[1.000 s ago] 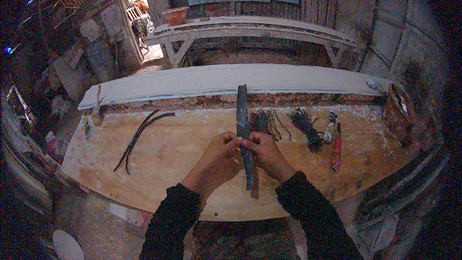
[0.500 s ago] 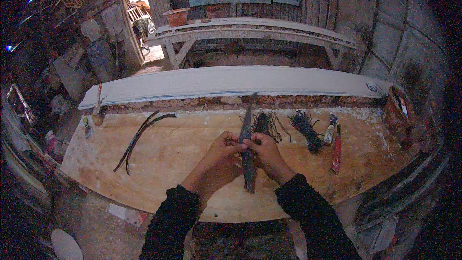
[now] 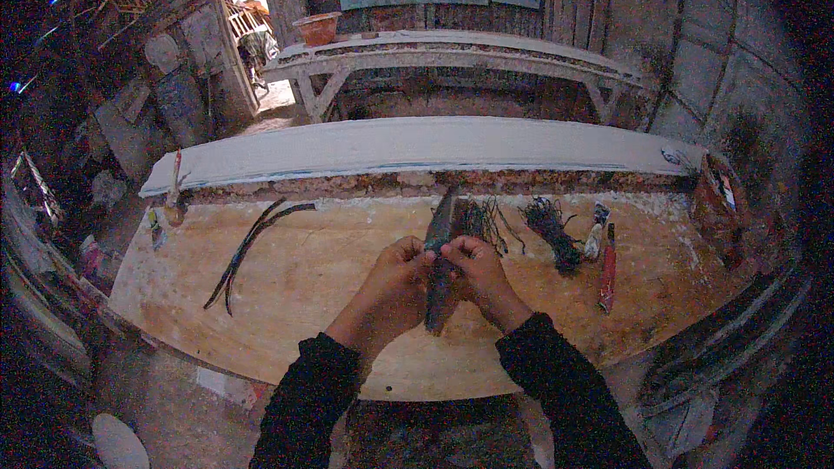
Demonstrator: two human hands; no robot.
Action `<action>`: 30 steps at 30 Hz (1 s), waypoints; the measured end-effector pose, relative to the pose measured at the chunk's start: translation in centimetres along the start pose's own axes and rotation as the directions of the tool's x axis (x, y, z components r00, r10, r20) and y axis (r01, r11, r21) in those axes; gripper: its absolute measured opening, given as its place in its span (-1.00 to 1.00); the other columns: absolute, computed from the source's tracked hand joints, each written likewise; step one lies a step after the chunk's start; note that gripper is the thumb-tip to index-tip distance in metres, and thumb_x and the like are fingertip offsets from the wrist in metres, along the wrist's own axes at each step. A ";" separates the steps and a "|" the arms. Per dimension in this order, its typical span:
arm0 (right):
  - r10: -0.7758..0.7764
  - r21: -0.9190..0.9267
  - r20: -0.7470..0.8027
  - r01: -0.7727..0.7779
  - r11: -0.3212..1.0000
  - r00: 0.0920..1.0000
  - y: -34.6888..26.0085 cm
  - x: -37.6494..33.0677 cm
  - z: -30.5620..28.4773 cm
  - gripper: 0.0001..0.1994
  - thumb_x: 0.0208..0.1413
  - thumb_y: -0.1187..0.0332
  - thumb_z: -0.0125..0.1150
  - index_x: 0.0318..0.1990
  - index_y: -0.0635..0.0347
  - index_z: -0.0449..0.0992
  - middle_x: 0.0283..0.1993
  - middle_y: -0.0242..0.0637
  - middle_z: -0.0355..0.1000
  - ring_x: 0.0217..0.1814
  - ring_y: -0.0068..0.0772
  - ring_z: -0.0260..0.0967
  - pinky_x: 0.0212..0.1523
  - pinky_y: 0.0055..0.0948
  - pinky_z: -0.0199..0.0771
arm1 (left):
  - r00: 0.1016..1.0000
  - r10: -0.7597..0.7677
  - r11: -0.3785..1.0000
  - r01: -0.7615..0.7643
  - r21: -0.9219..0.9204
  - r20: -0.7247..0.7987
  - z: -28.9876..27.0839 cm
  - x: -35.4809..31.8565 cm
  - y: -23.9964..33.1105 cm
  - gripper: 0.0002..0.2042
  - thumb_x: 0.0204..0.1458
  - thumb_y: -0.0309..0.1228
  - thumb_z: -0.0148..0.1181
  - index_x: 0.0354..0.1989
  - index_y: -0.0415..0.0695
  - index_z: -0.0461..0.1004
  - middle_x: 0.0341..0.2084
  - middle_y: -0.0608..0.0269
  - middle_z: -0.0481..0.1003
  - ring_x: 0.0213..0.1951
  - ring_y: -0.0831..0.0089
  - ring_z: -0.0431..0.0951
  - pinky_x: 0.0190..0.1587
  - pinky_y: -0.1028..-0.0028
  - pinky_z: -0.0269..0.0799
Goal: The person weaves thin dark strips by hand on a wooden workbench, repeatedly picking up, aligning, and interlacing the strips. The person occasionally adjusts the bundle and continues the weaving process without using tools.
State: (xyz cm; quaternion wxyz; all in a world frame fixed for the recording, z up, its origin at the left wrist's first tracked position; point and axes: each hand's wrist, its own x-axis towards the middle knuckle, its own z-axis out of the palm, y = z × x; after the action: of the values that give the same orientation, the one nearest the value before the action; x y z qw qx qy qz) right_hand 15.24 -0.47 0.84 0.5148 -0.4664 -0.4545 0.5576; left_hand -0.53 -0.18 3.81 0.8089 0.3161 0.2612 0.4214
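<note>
Both hands are close together, w/ the dark strip (image 3: 441, 226) pinched betw. them. The L hand (image 3: 391, 276) has its thumb and fingers on the left edge of the strip, and the R hand (image 3: 479, 274) grips it from the right side, approx. at the same height. The strip stands lengthwise in front of the person, over the middle of the worktop (image 3: 339, 304); whether its lower end touches the wood, I cannot tell. Black sleeves (image 3: 573, 391) cover the forearms.

Just beyond the R hand lies a bundle of dark strands (image 3: 478, 219), partly behind the strip. Further right I see a 2nd dark bundle (image 3: 552, 233), a small whitish item (image 3: 594, 241) and a long red tool (image 3: 608, 269). On the left side, well apart from the hands, are two thin dark strips (image 3: 248, 247), crossing each other.

Along the far edge runs a white ledge (image 3: 426, 143). Behind it, near the wall, is a long bench (image 3: 469, 56) w/ an orange-brown bowl (image 3: 318, 30) at its left end.
</note>
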 end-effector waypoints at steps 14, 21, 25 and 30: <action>0.047 0.007 0.080 -0.048 0.999 0.996 -1.1 -0.8 0.3 -0.88 0.11 0.33 0.19 -0.36 0.14 0.42 -0.46 -0.48 0.38 -0.46 -0.63 0.36 -0.50 -0.57 0.40 | 0.992 0.119 0.955 -0.128 0.268 0.049 -0.1 0.0 0.8 -0.88 0.04 -0.46 0.16 -0.28 -0.20 0.41 -0.39 0.18 0.50 -0.36 0.39 0.51 -0.28 0.39 0.47; -0.063 -0.045 0.054 0.065 0.997 0.997 -0.3 -0.1 -0.3 -0.86 0.10 0.30 0.20 -0.36 0.14 0.42 -0.47 -0.48 0.37 -0.47 -0.61 0.35 -0.50 -0.53 0.41 | 0.979 0.193 0.948 -0.203 0.246 0.063 -0.7 0.5 0.4 -0.92 0.06 -0.47 0.13 -0.32 -0.19 0.42 -0.40 0.17 0.51 -0.35 0.38 0.51 -0.28 0.35 0.48; -0.020 0.028 0.139 0.016 0.999 0.990 -0.3 -0.6 0.4 -0.81 0.10 0.28 0.20 -0.32 0.23 0.48 -0.50 -0.37 0.42 -0.59 -0.54 0.37 -0.67 -0.51 0.39 | 0.997 0.073 0.982 -0.071 -0.173 0.001 0.4 0.2 0.5 -0.94 0.05 -0.58 0.09 -0.37 -0.17 0.34 -0.43 0.07 0.49 -0.34 0.21 0.55 -0.28 0.20 0.53; -0.001 -0.063 0.184 0.013 0.998 0.983 -0.1 -0.7 0.0 -0.77 0.10 0.24 0.19 -0.38 0.24 0.43 -0.58 -0.33 0.37 -0.73 -0.45 0.32 -0.79 -0.46 0.34 | 0.996 0.092 0.996 -0.093 -0.014 -0.008 0.8 0.1 1.2 -0.93 0.06 -0.53 0.12 -0.38 -0.18 0.35 -0.52 0.15 0.45 -0.42 0.29 0.52 -0.39 0.24 0.51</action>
State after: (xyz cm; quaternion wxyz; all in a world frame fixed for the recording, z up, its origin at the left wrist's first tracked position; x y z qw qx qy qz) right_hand 15.30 -1.15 0.96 0.4573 -0.4274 -0.5195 0.5816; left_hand -0.55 0.24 5.20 0.7898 0.3206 0.2461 0.4613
